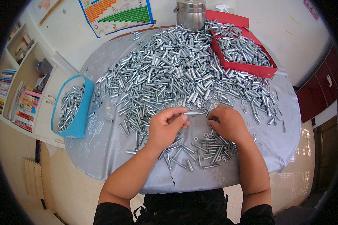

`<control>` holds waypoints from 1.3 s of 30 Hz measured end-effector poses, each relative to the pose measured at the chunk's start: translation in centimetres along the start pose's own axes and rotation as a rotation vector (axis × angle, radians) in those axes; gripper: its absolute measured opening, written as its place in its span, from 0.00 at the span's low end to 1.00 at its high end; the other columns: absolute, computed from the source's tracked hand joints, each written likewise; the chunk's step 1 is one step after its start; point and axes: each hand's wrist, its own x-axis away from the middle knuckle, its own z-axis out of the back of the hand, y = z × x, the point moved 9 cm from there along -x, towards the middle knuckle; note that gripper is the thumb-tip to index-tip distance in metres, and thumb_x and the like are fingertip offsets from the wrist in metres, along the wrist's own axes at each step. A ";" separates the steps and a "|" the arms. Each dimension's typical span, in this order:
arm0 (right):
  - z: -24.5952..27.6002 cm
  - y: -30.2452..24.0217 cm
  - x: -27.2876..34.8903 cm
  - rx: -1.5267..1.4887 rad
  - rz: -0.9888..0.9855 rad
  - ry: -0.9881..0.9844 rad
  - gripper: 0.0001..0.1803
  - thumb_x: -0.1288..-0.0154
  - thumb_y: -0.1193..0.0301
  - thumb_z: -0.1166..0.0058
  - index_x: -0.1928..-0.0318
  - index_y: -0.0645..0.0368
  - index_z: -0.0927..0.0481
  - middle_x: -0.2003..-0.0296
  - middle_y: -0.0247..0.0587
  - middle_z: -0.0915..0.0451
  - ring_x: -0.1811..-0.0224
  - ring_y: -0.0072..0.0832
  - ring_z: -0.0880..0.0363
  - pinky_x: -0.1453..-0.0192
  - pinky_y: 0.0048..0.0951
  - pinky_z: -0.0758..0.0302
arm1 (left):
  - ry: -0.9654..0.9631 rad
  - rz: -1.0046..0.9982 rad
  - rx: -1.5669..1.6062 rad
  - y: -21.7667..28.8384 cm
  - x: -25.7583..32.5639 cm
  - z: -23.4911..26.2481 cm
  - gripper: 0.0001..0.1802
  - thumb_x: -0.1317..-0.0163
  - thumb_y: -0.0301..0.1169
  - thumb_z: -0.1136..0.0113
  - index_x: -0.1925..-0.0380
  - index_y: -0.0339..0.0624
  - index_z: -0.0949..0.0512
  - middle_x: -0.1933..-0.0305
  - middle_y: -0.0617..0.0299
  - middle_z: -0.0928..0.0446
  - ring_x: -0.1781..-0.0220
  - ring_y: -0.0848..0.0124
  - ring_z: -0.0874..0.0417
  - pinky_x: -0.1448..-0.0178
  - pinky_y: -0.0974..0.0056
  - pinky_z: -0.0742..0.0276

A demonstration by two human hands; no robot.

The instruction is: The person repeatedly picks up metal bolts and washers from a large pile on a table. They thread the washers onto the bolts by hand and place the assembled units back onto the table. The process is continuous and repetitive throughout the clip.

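Left hand pinches a small metal tube; right hand curls fingers down on washers.
Tube heap crowds twelve o'clock; blue bin nine, red tray one.

- At mid-frame our left hand pinches a small metal tube held level between its fingers.
- Just to its right, our right hand rests knuckles-up on loose washers; what it grips we cannot tell.
- A big heap of silvery tubes covers the grey worktop above our hands.
- A blue bin of tubes sits at left, a red tray at upper right, and a steel pot at top centre.
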 end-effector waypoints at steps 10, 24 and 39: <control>0.4 0.3 0.4 0.018 -0.086 -0.040 0.10 0.46 0.65 0.39 0.64 0.54 0.17 0.64 0.43 0.20 0.58 0.42 0.20 0.55 0.41 0.24 | -0.016 -0.011 -0.006 -0.1 0.0 -0.1 0.12 0.36 0.26 0.40 0.53 0.39 0.19 0.65 0.60 0.16 0.67 0.77 0.14 0.77 0.78 0.28; 0.0 0.0 0.3 -0.026 0.007 -0.036 0.07 0.46 0.69 0.40 0.66 0.55 0.18 0.66 0.44 0.22 0.59 0.44 0.21 0.55 0.42 0.25 | -0.023 -0.014 -0.012 -0.1 0.0 -0.2 0.11 0.36 0.25 0.41 0.54 0.39 0.19 0.65 0.61 0.16 0.67 0.77 0.15 0.76 0.78 0.28; 0.3 0.5 0.3 -0.050 -0.037 -0.054 0.09 0.47 0.68 0.39 0.64 0.55 0.17 0.64 0.44 0.20 0.59 0.43 0.20 0.55 0.40 0.24 | -0.018 0.006 0.004 -0.1 0.1 -0.2 0.12 0.36 0.26 0.40 0.53 0.38 0.20 0.65 0.61 0.16 0.68 0.77 0.15 0.76 0.78 0.28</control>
